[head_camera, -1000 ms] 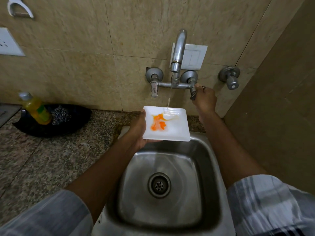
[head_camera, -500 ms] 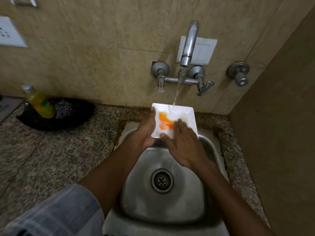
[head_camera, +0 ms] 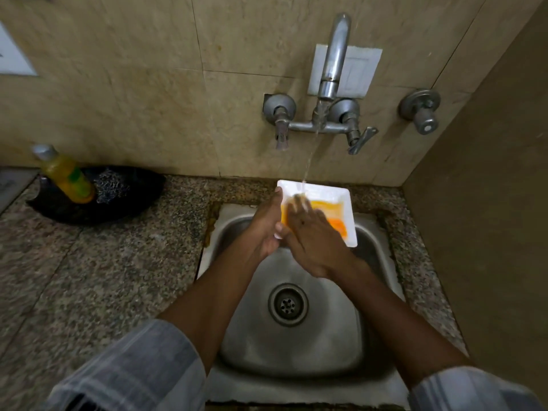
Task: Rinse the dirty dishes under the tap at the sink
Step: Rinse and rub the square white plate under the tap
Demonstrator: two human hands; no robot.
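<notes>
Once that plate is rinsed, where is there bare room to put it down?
The granite counter lies bare between the black dish holding the soap bottle and the sink rim. The strip right of the sink is narrow. Under the tap it is crowded: both hands and the plate.

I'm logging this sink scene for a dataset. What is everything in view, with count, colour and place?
plate: one, white with orange residue, over the sink's back edge under the stream
tap: one, grey metal, on the wall, running
wall valve: one, grey, right of the tap
sink: one, steel, set in the counter
soap bottle: one, yellow, on the dark tray at left
scrubber: one, metallic, on the same tray
tray: one, black, on the counter
left hand: grips the plate's left edge
right hand: fingers flat on the plate
</notes>
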